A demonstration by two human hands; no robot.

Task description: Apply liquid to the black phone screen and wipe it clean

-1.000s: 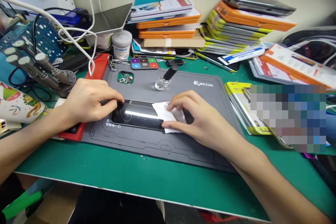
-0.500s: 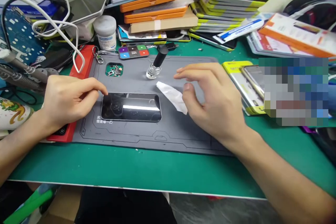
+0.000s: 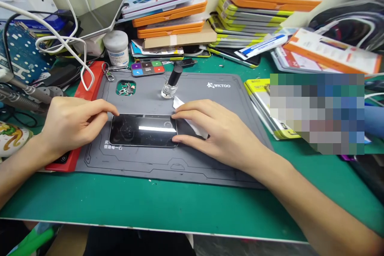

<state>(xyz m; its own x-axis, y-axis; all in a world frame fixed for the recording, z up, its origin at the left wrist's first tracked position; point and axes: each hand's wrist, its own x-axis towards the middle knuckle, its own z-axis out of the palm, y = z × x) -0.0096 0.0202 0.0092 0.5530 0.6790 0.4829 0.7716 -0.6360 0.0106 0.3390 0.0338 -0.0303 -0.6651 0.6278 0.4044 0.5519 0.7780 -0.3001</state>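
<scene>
A smartphone (image 3: 144, 136) with a dark, glossy, smudged screen lies face up on the grey work mat (image 3: 144, 170). My left hand (image 3: 75, 122) is closed at the phone's left end, the index fingertip on its upper left corner; the other fingers are curled and partly hidden. At the right end, my right hand (image 3: 216, 132) holds the phone between its thumb at the lower corner and its fingers at the upper one. A crumpled white wipe (image 3: 196, 128) lies partly under my right hand. Behind it stands a small glass bottle (image 3: 169, 89) with a black cap.
Small metal parts (image 3: 126, 88) sit in a recess of the mat. A white paste jar (image 3: 117, 48) and a coloured tile case (image 3: 148, 68) stand behind. Stacked boxes (image 3: 171, 12) line the wall. White cables (image 3: 64, 40) hang at left; yellow packages (image 3: 261, 104) lie right.
My right hand has come left and down from above the wipe onto the phone's right end. My left hand stays at the left end. The whole view has shifted slightly.
</scene>
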